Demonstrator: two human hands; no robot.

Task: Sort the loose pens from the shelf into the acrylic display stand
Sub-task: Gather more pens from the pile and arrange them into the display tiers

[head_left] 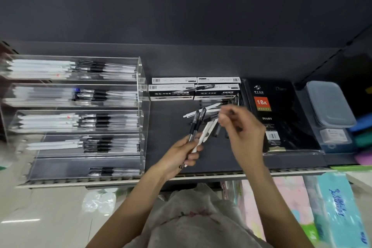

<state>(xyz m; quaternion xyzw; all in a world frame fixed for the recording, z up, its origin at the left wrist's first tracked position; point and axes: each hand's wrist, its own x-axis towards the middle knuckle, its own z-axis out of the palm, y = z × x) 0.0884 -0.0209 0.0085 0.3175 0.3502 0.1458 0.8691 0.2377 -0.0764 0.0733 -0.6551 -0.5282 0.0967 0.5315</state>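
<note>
Acrylic display stand [142, 94] at left, tiers partly filled; left hand [181, 154] grips a fanned bunch of pens [198, 127] (black & white mixed); right hand [240, 127] blurred over the loose pens [211, 107], fingers curled, can't tell if pinching; risk: bunch slips, colours get mixed.

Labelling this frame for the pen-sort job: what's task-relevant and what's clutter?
Belongs to the job:
- acrylic display stand, tiers part-filled with pens
- loose pens on the shelf
- bundle of pens gripped by the left hand
- right hand, blurred, over the loose pens

Just lying about:
- gel pen boxes
- diary
- plastic containers
- tissue pack
</note>
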